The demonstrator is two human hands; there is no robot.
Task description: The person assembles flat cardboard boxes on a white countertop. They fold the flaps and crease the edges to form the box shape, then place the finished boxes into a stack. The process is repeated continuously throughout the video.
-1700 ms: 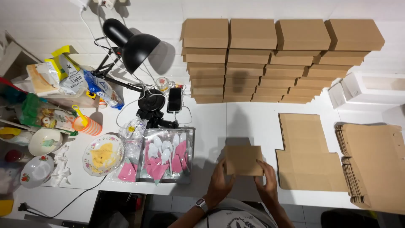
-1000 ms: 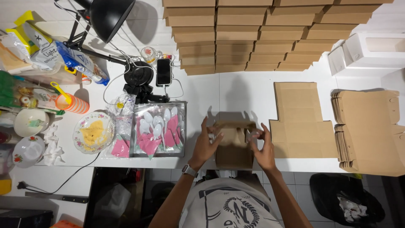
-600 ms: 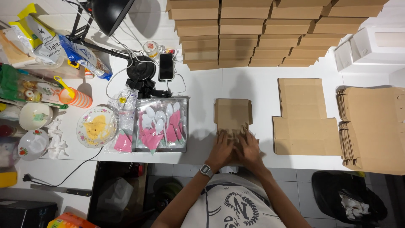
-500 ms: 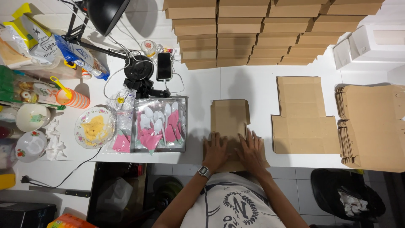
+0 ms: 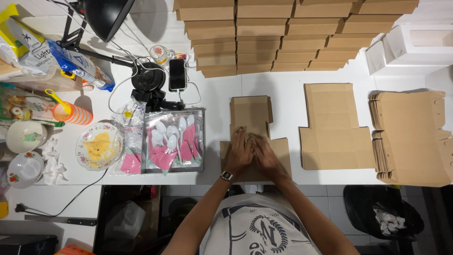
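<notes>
Both hands lie flat, palms down and fingers spread, on a flattened cardboard box that rests on the white table close to its near edge, straight in front of the person. The left hand, with a watch at the wrist, and the right hand sit side by side and touch at the fingers; neither is clenched or grasping, they only press on the cardboard. The far flap of the box lies bare beyond the fingertips. Just to the right lies another flat cardboard sheet, and further right a stack of flat box blanks. Along the far edge of the table stand rows of stacked folded brown boxes, with white boxes at the far right. To the left of the hands sits a clear tray of wrapped plastic spoons with pink napkins, then a flowered plate with yellow crumbs. Beyond the tray a black phone lies by the base of a black desk lamp. At the far left are an orange striped cup, food bags and small bowls. A black bin stands on the floor at the near right.
</notes>
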